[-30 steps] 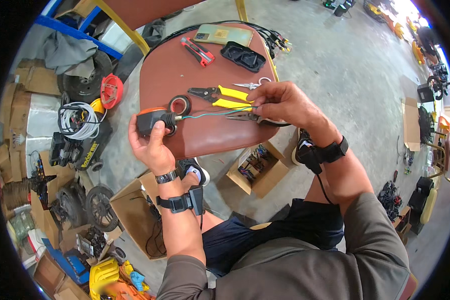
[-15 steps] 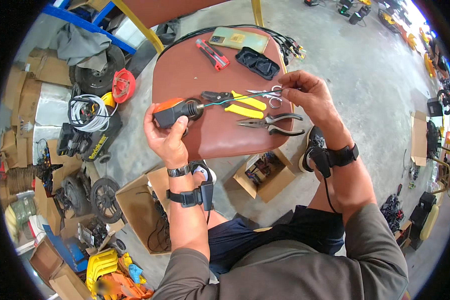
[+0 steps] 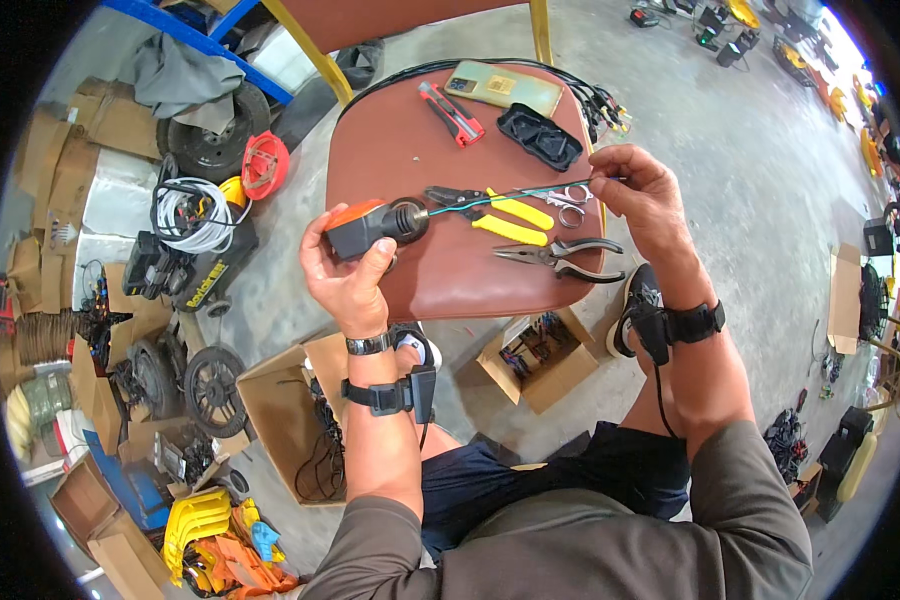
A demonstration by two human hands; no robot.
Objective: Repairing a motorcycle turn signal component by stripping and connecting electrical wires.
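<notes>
Left hand (image 3: 345, 275) grips the orange-black plug (image 3: 375, 225); right hand (image 3: 642, 190) pinches its thin wires (image 3: 500, 197), now stretched tauter than before.

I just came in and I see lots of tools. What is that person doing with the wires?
A person sits at a brown chair seat used as a worktable. The left hand holds an orange and black part above the seat. The right hand pinches the ends of the thin wires that come out of that part, stretched between both hands. On the seat lie yellow-handled cutters, pliers, small scissors, a red utility knife, a phone and a black tray.
</notes>
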